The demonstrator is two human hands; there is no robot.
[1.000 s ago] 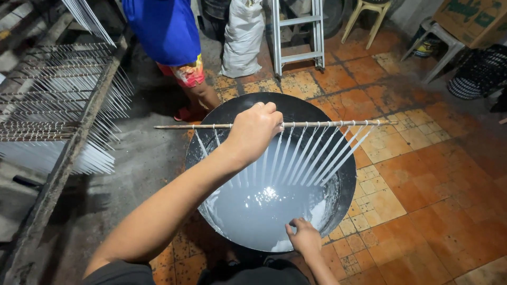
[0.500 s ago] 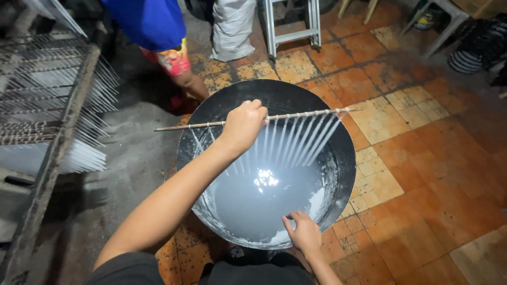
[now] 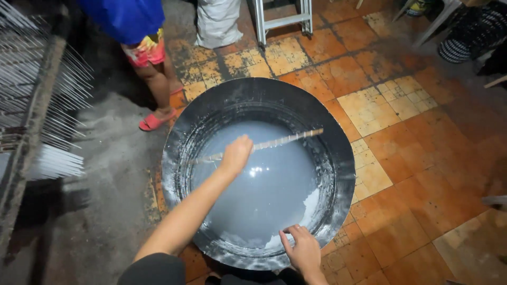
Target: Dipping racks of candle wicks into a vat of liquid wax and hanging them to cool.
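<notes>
Two hands: left (image 3: 236, 153) gripping stick (image 3: 264, 143) pointing left-right, slightly tilted, right (image 3: 302, 249) fingers curled over pan rim (image 3: 338, 200)

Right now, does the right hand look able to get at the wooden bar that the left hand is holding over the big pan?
Probably yes. The right hand rests on the near rim of the pan. Between it and the bar, which the left hand grips, lies only open grey liquid; nothing blocks it.

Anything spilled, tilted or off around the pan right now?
Nothing clearly spilled. The big dark pan sits level on the tiled floor, its pale grey liquid inside the rim. White residue cakes the inner wall near the right hand. The left hand holds the stick rack slanted, its left end dipped.
</notes>
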